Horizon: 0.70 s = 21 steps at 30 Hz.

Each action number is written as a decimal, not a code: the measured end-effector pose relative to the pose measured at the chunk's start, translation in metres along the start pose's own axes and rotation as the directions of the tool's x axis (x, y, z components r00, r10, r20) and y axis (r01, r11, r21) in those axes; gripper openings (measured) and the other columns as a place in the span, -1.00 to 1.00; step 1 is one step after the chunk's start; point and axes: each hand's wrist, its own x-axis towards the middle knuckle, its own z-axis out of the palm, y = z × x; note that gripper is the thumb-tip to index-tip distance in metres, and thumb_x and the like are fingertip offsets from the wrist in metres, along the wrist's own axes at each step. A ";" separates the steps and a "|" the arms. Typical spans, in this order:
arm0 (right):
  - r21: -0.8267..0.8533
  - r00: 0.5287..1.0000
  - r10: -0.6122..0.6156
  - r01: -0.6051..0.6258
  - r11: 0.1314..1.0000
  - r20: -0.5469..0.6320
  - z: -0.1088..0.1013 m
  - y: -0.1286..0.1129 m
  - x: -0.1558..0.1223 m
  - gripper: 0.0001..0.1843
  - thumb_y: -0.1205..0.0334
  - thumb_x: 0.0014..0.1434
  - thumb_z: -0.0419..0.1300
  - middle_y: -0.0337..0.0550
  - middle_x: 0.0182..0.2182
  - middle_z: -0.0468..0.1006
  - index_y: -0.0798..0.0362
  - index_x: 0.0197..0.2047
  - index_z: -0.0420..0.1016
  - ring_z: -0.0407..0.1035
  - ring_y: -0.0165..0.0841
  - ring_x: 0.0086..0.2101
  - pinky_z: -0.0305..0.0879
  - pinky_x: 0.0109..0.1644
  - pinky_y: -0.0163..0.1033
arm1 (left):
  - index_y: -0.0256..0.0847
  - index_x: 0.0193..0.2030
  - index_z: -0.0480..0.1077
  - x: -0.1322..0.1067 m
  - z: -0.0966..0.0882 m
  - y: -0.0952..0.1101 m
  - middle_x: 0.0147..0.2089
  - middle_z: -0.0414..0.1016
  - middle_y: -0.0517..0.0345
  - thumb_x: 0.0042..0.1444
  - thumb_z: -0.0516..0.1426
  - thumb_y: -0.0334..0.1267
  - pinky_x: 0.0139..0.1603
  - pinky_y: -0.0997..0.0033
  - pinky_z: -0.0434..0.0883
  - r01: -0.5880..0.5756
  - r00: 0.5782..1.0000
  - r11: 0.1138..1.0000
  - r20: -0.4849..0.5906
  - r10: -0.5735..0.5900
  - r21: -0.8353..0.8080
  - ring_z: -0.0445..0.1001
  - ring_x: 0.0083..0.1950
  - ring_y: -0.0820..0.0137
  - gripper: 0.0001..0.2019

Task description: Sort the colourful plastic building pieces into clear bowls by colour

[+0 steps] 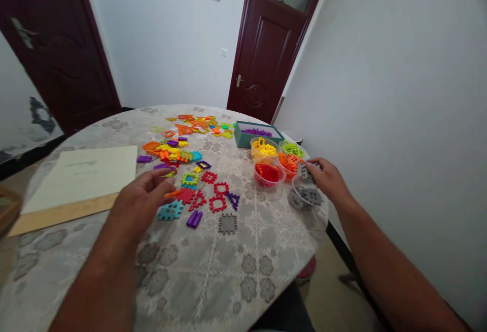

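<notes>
My right hand (327, 175) is at the right, its fingers closed on a grey notched building piece (305, 171). Just below it stands a clear bowl of grey pieces (310, 196). My left hand (142, 197) hovers at the near side of the loose pieces, thumb and fingers curved but apart. Close to its fingertips lie an orange piece (173, 194) and a blue square piece (170, 210). A single grey square piece (228, 224) lies flat on the table, to the right of a purple piece (194, 219).
Clear bowls of red (267, 173), orange (290, 162), yellow (264, 148) and green pieces (292, 149) stand at the right. Behind them is a green box (243, 138) with purple pieces. Mixed pieces (198, 125) spread across the back. Paper (81, 172) and a wooden strip (64, 215) lie left.
</notes>
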 end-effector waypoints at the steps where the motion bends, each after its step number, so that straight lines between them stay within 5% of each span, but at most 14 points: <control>1: -0.048 1.000 0.016 -0.015 0.999 0.023 -0.006 0.014 0.007 -0.51 -0.14 0.22 0.17 -0.14 -0.42 0.58 0.08 -0.03 0.62 0.41 -0.31 -0.46 0.29 -0.33 -0.23 | -0.21 0.19 0.49 0.002 -0.004 0.000 -0.03 0.65 0.03 0.13 0.30 0.01 0.00 0.06 0.64 0.007 0.999 1.000 -0.032 -0.007 -0.003 0.63 -0.02 0.16 -0.47; 5: -0.171 0.988 0.080 -0.056 0.984 0.136 -0.005 0.048 0.016 -0.56 -0.09 0.21 0.17 -0.14 -0.46 0.59 0.07 -0.09 0.64 0.42 -0.28 -0.45 0.26 -0.34 -0.24 | -0.14 0.14 0.53 0.002 -0.012 -0.003 0.04 0.66 0.07 0.12 0.33 0.04 -0.01 0.06 0.65 0.002 0.996 1.000 -0.091 -0.003 -0.019 0.64 0.02 0.08 -0.50; 10: -0.292 0.989 0.065 -0.023 0.956 0.135 0.006 0.050 0.012 -0.62 -0.01 0.30 0.12 -0.07 -0.30 0.68 0.06 -0.10 0.65 0.51 -0.25 -0.33 0.29 -0.26 -0.24 | -0.11 0.08 0.55 0.001 -0.013 -0.001 -0.07 0.67 0.14 0.11 0.34 0.03 0.00 0.09 0.66 0.010 0.991 1.000 -0.133 -0.013 -0.028 0.63 0.06 0.10 -0.56; 17: -0.442 0.987 -0.108 0.150 0.884 0.120 -0.004 0.021 -0.003 -0.66 0.13 0.35 0.06 0.03 -0.13 0.71 0.03 -0.06 0.63 0.56 -0.15 -0.16 0.33 -0.06 -0.15 | -0.19 0.08 0.54 -0.002 -0.017 0.008 -0.11 0.64 0.08 0.08 0.33 -0.04 0.03 0.04 0.63 0.013 0.982 0.999 -0.190 -0.023 -0.052 0.63 -0.03 0.18 -0.54; 21: -0.308 0.967 -0.248 0.256 0.916 0.065 0.001 -0.026 -0.040 -0.66 0.03 0.34 0.07 0.03 -0.19 0.69 -0.03 -0.10 0.63 0.55 -0.13 -0.24 0.38 -0.11 -0.10 | -0.24 0.11 0.53 -0.003 -0.022 0.004 -0.09 0.65 0.03 0.07 0.29 0.02 -0.05 0.15 0.63 -0.023 0.975 0.999 -0.219 0.029 0.030 0.63 -0.05 0.20 -0.48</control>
